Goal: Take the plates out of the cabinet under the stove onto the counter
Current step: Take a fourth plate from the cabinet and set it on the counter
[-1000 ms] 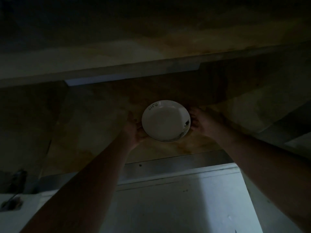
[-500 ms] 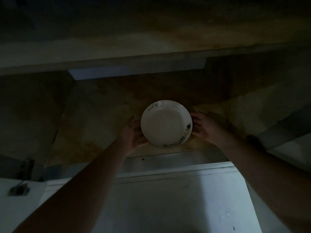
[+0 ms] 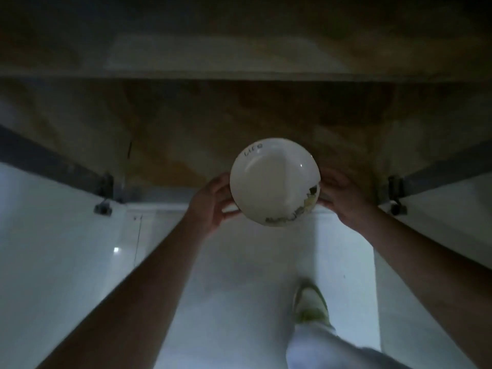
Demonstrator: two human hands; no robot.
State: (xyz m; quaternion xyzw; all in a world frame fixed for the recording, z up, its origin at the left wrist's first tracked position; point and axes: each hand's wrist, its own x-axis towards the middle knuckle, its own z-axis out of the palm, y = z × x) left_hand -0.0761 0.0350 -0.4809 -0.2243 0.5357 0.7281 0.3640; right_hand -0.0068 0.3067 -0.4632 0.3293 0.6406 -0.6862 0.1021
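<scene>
A white plate is held between both hands just right of the frame's centre, its face turned up toward the camera. Small dark lettering is seen on its rim at 11 o'clock, and a dark and yellowish pattern runs along the rim from 4 to 6 o'clock. The left hand is pressed to the plate's edge at 9 o'clock, its fingers curled partly closed around the rim with the thumb on the near side. The right hand is set against the edge at 3 o'clock, its fingers likewise curled onto the rim; how far they reach beneath the plate cannot be told, since the plate hides them.

The plate is held over the front lip of the open cabinet, whose brownish, stained floor is seen at 12 o'clock of it. The light is poor, so the cabinet's depths are perhaps only partly made out. White cabinet doors are swung open at 8 o'clock and 4 o'clock, each hung on a dark hinge. At 6 o'clock a pale floor is shown, with a light shoe and a white trouser leg.
</scene>
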